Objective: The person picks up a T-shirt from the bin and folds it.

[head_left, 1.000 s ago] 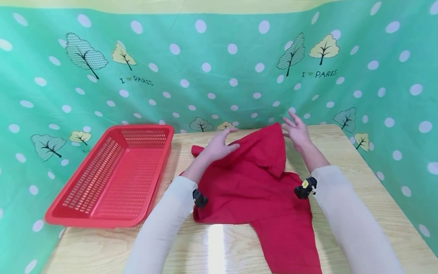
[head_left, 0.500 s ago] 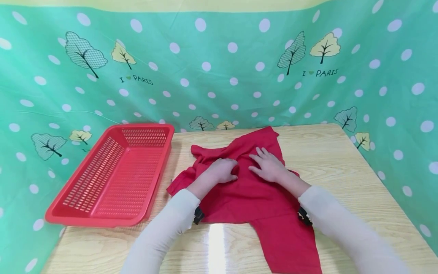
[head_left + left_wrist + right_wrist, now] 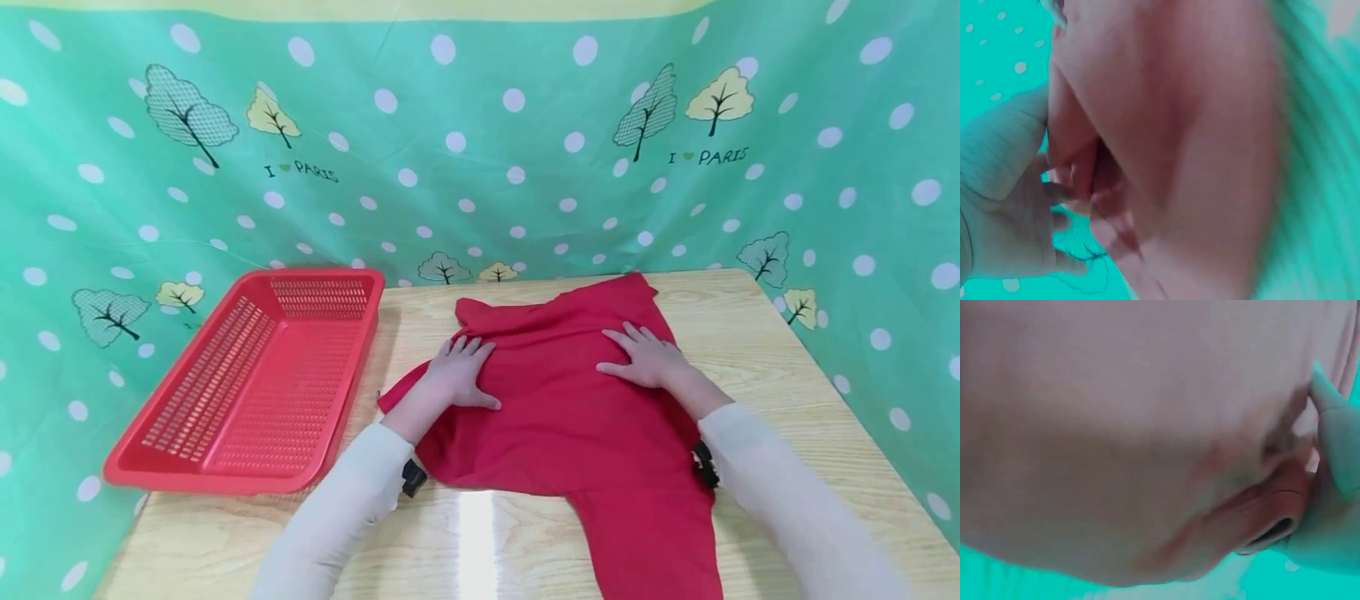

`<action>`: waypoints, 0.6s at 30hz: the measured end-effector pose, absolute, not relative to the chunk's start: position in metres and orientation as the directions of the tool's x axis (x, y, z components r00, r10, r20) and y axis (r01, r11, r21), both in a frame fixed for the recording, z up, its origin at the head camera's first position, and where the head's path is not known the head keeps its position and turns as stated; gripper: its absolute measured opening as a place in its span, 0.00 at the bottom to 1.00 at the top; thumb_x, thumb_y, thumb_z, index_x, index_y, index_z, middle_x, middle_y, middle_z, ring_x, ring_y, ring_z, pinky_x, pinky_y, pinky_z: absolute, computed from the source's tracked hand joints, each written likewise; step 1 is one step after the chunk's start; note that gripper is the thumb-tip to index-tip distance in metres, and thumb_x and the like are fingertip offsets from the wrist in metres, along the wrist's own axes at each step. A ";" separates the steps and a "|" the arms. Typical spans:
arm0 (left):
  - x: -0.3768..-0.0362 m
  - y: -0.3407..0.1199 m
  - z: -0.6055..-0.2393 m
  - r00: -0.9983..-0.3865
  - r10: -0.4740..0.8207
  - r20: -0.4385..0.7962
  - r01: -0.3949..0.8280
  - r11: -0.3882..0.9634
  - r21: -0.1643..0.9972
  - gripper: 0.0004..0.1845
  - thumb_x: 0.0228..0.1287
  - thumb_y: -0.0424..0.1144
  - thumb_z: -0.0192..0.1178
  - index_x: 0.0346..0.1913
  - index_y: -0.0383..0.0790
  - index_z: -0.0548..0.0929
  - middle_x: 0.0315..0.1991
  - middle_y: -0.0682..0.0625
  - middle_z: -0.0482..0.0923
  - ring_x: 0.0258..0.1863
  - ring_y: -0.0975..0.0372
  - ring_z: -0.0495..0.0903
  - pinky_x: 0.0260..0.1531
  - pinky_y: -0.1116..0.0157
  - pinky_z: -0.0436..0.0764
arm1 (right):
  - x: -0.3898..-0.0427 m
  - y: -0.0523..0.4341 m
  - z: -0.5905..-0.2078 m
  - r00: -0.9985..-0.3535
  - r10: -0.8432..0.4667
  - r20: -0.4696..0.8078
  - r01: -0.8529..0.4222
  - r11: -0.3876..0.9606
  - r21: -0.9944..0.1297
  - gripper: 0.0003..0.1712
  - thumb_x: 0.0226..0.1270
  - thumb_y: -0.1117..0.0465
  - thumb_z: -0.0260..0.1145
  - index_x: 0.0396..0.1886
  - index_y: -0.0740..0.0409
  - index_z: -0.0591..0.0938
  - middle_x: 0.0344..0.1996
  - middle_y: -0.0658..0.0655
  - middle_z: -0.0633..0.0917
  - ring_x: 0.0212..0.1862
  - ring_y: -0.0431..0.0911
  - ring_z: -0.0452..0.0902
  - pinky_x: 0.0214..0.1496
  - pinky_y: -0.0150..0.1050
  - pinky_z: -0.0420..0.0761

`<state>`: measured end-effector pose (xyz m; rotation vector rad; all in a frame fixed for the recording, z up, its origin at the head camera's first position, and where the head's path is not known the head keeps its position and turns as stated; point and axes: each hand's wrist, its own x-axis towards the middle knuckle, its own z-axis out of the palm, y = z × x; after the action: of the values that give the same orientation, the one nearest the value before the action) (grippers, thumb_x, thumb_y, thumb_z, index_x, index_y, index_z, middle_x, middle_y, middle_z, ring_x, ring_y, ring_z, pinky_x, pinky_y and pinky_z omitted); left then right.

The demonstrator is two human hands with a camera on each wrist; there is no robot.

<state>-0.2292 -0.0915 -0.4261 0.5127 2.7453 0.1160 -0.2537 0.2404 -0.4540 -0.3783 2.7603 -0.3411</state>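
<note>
A red garment [image 3: 570, 408] lies spread on the wooden table [image 3: 780, 392], its lower part running off the near edge. My left hand [image 3: 459, 375] rests flat on the cloth's left side, fingers straight. On the right upper part, my right hand [image 3: 641, 357] presses down with fingers spread. Both wrist views are blurred close-ups: the left wrist view shows the left hand [image 3: 1010, 200] against pinkish cloth [image 3: 1172, 137], the right wrist view shows cloth [image 3: 1135, 425] pressed close to the lens.
A red plastic basket [image 3: 255, 387] with perforated walls sits at the table's left. A green dotted curtain [image 3: 480, 142] with tree prints closes off the back and sides. Bare wood shows right of the garment.
Both hands came back from the far edge onto the garment, then slid apart, left hand leftward and right hand rightward. The cloth now lies wider and flatter.
</note>
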 end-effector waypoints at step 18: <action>-0.221 -0.125 -0.439 -0.938 0.267 -0.219 0.202 0.939 0.277 0.38 0.66 0.44 0.56 0.74 0.49 0.50 0.73 0.40 0.49 0.71 0.39 0.48 0.63 0.40 0.58 | -0.242 0.243 -0.451 -0.906 -0.374 -0.200 -0.308 0.904 -0.295 0.51 0.55 0.28 0.57 0.73 0.47 0.56 0.73 0.67 0.48 0.73 0.67 0.39 0.66 0.70 0.45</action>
<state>-0.2210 -0.1254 -0.4386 0.3495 2.8403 0.3664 -0.2423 0.2429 -0.4509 -0.5135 2.8163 -0.3770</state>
